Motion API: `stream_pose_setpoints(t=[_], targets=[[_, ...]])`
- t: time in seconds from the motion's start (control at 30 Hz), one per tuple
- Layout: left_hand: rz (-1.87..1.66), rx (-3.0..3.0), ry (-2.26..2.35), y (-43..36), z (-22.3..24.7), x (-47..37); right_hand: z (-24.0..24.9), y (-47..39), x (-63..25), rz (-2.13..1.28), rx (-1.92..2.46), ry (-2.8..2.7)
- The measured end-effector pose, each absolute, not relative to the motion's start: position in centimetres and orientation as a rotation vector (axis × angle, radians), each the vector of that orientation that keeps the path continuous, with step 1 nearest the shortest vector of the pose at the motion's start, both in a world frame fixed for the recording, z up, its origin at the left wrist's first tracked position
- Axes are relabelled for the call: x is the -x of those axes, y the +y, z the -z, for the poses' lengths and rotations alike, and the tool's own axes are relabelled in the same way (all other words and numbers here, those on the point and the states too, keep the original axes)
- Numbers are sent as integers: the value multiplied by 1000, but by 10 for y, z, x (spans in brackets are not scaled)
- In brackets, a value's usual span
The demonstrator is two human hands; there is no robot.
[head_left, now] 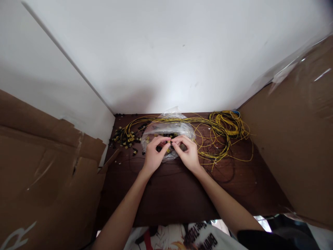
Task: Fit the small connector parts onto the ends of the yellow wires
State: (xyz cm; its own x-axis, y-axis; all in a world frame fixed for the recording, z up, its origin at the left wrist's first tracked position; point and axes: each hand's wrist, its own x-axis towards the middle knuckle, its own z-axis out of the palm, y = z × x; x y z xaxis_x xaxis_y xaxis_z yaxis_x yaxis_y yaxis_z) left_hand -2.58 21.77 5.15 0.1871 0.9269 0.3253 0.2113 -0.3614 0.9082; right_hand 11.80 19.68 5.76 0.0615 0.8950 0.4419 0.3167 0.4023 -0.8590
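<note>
My left hand [154, 153] and my right hand [189, 152] meet over the middle of the table, fingertips almost touching. Thumb and forefinger of the left are pinched on a small yellow part [169, 141]. The right thumb and forefinger are closed right beside it; what lies between them is too small to make out. Beneath and behind both hands lies a clear plastic bag [153, 131] with small black and yellow pieces in it. Yellow and black wires [182, 120] run across behind the hands.
Several loose black and yellow connectors [127, 140] lie at the left. A coil of yellow wire [229, 125] rests at the back right of the brown table [179, 194]. Cardboard [47, 173] stands at the left, more cardboard [291, 139] at the right, and a white wall [169, 62] behind.
</note>
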Motion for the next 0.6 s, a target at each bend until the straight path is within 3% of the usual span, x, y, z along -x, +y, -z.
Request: stream_pose_setpoints(t=[0.6], targets=[[-1280,-1751,1053,219,-51,26,-56,196,-117,-639,1160,-1475]])
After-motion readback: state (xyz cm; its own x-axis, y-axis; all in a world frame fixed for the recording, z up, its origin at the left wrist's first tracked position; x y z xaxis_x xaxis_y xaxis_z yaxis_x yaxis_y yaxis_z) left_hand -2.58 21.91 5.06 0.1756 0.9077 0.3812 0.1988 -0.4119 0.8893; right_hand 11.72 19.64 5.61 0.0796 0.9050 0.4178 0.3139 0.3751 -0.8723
